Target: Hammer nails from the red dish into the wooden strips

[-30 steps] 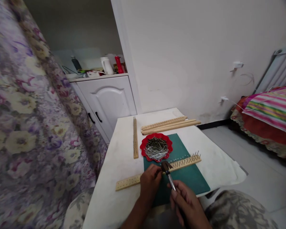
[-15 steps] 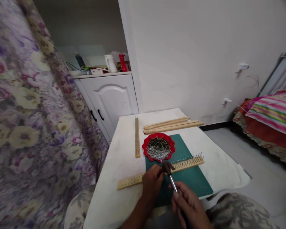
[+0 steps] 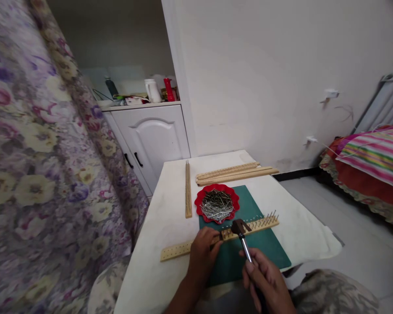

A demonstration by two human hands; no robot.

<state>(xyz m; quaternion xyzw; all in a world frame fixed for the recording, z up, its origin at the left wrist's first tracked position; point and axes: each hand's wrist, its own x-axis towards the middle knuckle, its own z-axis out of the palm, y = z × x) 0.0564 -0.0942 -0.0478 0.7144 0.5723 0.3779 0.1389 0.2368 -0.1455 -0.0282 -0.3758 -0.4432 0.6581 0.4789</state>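
A claw hammer is in my right hand, fingers wrapped round its handle. Its dark head is over the drilled wooden strip, to the right of my left hand. My left hand bears on the strip's middle, thumb and fingertips pinched together; what lies between them is too small to make out. Right of those fingertips, several nails stand up from the strip, some leaning. The strip's left part shows bare holes. A red scalloped dish of loose nails sits just beyond my hands.
Under the strip lies a green mat on the white-covered table. Another narrow wooden strip lies at the left, and more wooden strips lie at the back. A floral curtain hangs on the left.
The hammer has moved up and right, away from my left fingertips, uncovering nails beside them. My left hand has shifted slightly left and stays pinched. The view has tilted a little.
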